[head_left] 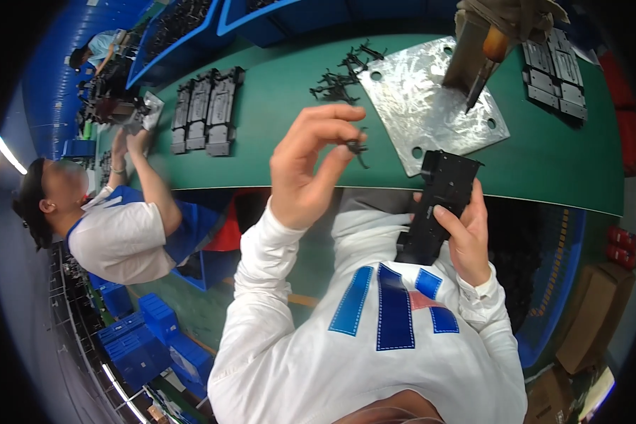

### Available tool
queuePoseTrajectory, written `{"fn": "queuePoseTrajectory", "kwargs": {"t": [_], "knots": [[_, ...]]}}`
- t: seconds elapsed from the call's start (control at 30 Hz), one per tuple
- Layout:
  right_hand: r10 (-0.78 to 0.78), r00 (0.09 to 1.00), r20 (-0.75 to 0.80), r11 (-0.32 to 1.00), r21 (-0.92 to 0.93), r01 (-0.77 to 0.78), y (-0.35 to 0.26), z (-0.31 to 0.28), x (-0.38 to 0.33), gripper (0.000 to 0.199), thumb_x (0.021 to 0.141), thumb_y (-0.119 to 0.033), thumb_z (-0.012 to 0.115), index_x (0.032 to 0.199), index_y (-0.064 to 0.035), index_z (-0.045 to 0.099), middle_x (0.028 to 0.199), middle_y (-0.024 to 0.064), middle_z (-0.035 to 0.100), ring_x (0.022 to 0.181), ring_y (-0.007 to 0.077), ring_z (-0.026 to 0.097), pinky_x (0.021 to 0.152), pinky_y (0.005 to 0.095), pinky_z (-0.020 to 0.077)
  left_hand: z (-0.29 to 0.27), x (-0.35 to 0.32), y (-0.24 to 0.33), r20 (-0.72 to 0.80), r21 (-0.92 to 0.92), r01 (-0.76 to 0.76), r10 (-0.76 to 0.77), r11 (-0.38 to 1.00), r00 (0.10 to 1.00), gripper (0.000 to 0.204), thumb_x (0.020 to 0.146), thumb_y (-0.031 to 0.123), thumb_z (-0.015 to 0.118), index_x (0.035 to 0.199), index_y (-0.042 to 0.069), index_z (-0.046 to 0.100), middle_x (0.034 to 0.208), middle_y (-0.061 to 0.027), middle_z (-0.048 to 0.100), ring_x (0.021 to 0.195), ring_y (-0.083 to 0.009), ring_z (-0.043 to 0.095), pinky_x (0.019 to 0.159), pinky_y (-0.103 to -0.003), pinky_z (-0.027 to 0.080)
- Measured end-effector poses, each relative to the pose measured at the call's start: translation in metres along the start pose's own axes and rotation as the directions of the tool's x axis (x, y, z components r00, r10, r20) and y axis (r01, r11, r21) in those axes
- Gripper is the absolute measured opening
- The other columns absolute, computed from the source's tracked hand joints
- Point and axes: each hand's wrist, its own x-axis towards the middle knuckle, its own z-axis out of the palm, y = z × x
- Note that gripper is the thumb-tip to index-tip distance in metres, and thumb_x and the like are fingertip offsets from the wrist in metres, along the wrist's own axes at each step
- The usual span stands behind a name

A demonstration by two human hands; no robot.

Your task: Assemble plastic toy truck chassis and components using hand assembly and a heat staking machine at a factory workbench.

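Note:
My left hand (309, 162) is raised above the near edge of the green table, its thumb and fingers pinching a small black plastic part (358, 147) with thin prongs. Close to my body, my right hand (468, 230) grips a long black plastic housing (438, 205), thumb across its face. The housing is tilted, its far end near the corner of the metal plate. Beyond my left hand lies a loose heap of similar small black parts (338, 86), just left of the plate.
A scratched metal plate (431, 92) bears a stand with a wooden-handled pointed tool (489, 60). Black housings lie in rows at left (206, 113) and right (555, 78) on the green table (275, 85). Blue bins (283, 21) stand behind. At left a co-worker (120, 233) works at the same table.

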Motion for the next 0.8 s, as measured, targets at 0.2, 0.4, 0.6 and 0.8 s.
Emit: {"fn": "queuePoseTrajectory", "kwargs": {"t": [0.2,0.4,0.6,0.8], "knots": [[0.009,1.0,-0.001,1.0,0.0,-0.009,-0.006,-0.001,-0.001,0.054,0.087,0.001,0.054,0.135,-0.0013,0.031,0.108,0.0213,0.063,0.086,0.0254,0.068,0.078,0.0371,0.0568,-0.019,0.007,-0.055,0.193,0.665,-0.198,0.09,0.72,0.977,0.028,0.075,-0.006,0.064,0.097,0.01,0.068,0.1,-0.009,0.054,0.091,-0.027,0.055,0.08,-0.035,0.046],[0.073,0.997,0.037,0.995,0.06,-0.075,-0.005,-0.007,0.001,0.058,0.086,0.008,0.055,0.138,0.0015,0.03,0.119,0.0188,0.058,0.103,0.022,0.063,0.088,0.0333,0.0527,-0.039,0.004,-0.066,0.342,0.779,-0.286,0.005,0.559,0.94,0.037,0.07,-0.007,0.062,0.099,0.014,0.069,0.098,-0.0058,0.054,0.09,-0.027,0.053,0.076,-0.036,0.044],[-0.078,0.996,0.05,0.989,-0.124,0.084,0.006,-0.006,0.003,0.074,0.081,0.01,0.06,0.144,0.0027,0.023,0.123,0.0148,0.056,0.11,0.0197,0.059,0.095,0.0311,0.0461,-0.009,0.001,-0.047,-0.2,0.682,0.357,-0.306,0.639,0.931,0.011,0.079,0.009,0.072,0.085,0.005,0.063,0.07,-0.0091,0.062,0.058,-0.0254,0.059,0.054,-0.033,0.046],[-0.096,0.991,0.089,0.982,-0.152,0.108,0.007,-0.001,0.006,0.074,0.08,0.012,0.061,0.143,0.0029,0.023,0.124,0.0147,0.055,0.109,0.0198,0.059,0.094,0.03,0.0465,-0.011,-0.003,-0.065,-0.239,0.633,0.328,-0.226,0.701,0.944,0.016,0.076,0.012,0.075,0.083,0.001,0.066,0.07,-0.0088,0.067,0.058,-0.018,0.062,0.057,-0.029,0.05]]}}
